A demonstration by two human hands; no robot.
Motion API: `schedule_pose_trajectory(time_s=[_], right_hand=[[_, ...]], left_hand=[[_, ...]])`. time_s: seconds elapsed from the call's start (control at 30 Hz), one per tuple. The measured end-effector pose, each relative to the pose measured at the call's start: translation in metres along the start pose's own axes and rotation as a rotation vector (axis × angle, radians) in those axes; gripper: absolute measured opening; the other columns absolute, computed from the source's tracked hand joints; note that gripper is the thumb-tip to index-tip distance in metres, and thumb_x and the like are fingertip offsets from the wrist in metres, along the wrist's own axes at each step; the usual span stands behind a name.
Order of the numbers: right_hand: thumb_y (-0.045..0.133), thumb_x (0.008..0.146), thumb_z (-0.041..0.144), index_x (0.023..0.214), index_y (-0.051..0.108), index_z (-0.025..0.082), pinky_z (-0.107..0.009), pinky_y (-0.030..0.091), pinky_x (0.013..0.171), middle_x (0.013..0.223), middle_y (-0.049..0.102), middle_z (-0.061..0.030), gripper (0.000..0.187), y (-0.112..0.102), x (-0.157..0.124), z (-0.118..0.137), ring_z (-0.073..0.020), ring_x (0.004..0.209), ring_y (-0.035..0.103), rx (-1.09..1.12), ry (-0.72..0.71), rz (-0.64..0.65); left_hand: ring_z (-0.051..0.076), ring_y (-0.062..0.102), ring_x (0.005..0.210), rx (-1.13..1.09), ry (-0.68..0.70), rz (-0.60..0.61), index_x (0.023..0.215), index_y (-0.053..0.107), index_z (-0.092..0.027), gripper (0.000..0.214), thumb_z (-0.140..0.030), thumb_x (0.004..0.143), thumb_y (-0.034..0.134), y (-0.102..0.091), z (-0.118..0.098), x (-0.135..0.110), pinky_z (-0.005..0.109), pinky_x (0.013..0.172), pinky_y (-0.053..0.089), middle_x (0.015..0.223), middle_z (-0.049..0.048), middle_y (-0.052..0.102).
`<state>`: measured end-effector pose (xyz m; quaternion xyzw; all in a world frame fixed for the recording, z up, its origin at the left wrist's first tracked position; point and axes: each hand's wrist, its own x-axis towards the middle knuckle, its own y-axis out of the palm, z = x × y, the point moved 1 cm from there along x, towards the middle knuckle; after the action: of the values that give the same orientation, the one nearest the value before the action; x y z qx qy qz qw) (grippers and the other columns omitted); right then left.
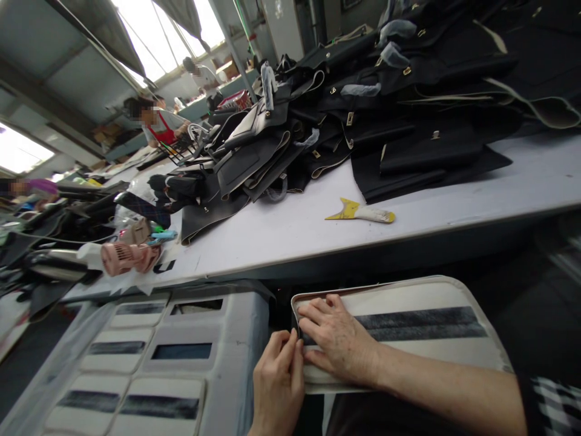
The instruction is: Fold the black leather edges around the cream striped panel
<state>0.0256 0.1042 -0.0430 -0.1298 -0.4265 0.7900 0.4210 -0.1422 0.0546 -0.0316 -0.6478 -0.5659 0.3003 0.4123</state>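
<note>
Daylight enters through windows far beyond and to the left of the left hand, their panes blown out to white. Ahead of both hands the pale tabletop looks softly bright, while black pieces beyond the right hand lose detail, small glints marking their metal clasps. Deep shadow lies beneath the tabletop's edge. Distant heads are pixelated, wide-angle distortion tilts the surroundings, and a shape well right of the hands is smeared.
</note>
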Motion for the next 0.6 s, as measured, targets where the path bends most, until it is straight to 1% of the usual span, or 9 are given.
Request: schedule_pose_trajectory(time_s=[0.1, 0.17, 0.3, 0.37, 0.47, 0.6], right_hand=[[0.073, 0.081, 0.042, 0.102, 0.056, 0.019, -0.045, 0.028, 0.097, 0.125, 0.058, -0.0036, 0.035, 0.0, -0.001, 0.001, -0.0237, 0.114, 0.047, 0.0, 0.007, -0.003], [0.075, 0.079, 0.044, 0.101, 0.056, 0.02, -0.046, 0.028, 0.096, 0.125, 0.058, -0.0035, 0.038, 0.0, -0.001, 0.001, -0.0239, 0.114, 0.047, 0.003, 0.01, -0.001], [0.076, 0.078, 0.044, 0.102, 0.057, 0.019, -0.046, 0.028, 0.095, 0.125, 0.058, -0.0052, 0.039, 0.001, -0.001, 0.0, -0.0249, 0.114, 0.047, 0.008, 0.011, 0.002], [0.076, 0.079, 0.044, 0.105, 0.057, 0.019, -0.046, 0.028, 0.096, 0.124, 0.058, -0.0057, 0.041, 0.001, -0.001, -0.001, -0.025, 0.114, 0.047, 0.019, 0.009, 0.0], [0.076, 0.079, 0.045, 0.109, 0.056, 0.02, -0.046, 0.028, 0.096, 0.125, 0.058, -0.0053, 0.044, 0.003, -0.001, -0.001, -0.0247, 0.114, 0.047, 0.038, 0.013, -0.01], [0.075, 0.079, 0.046, 0.114, 0.054, 0.02, -0.046, 0.028, 0.097, 0.124, 0.059, -0.0047, 0.049, 0.003, 0.001, -0.002, -0.024, 0.114, 0.048, 0.054, 0.02, -0.021]], left_hand=[[0.015, 0.062, 0.077, -0.192, -0.152, 0.031, 0.084, 0.07, -0.02, 0.026, -0.032, 0.094, 0.049, -0.005, 0.002, 0.007, 0.025, 0.069, 0.049, 0.086, 0.0045, 0.064], [0.016, 0.062, 0.077, -0.321, -0.26, 0.05, 0.076, 0.069, -0.019, 0.027, -0.038, 0.091, 0.055, -0.006, 0.007, 0.012, 0.026, 0.069, 0.048, 0.083, 0.004, 0.065], [0.016, 0.06, 0.071, -0.62, -0.536, 0.126, 0.078, 0.067, -0.016, 0.027, -0.043, 0.077, 0.07, -0.002, 0.018, 0.021, 0.026, 0.066, 0.047, 0.075, 0.003, 0.067], [0.014, 0.056, 0.065, -0.724, -0.624, 0.165, 0.076, 0.063, -0.015, 0.031, -0.043, 0.071, 0.076, 0.001, 0.023, 0.025, 0.024, 0.062, 0.044, 0.069, 0.0006, 0.064], [0.011, 0.05, 0.062, -0.781, -0.649, 0.208, 0.073, 0.057, -0.015, 0.035, -0.042, 0.068, 0.079, 0.004, 0.027, 0.03, 0.022, 0.059, 0.04, 0.065, -0.0031, 0.057], [0.011, 0.048, 0.065, -0.8, -0.635, 0.249, 0.074, 0.054, -0.017, 0.037, -0.046, 0.069, 0.077, 0.003, 0.024, 0.035, 0.022, 0.062, 0.039, 0.068, -0.0041, 0.053]])
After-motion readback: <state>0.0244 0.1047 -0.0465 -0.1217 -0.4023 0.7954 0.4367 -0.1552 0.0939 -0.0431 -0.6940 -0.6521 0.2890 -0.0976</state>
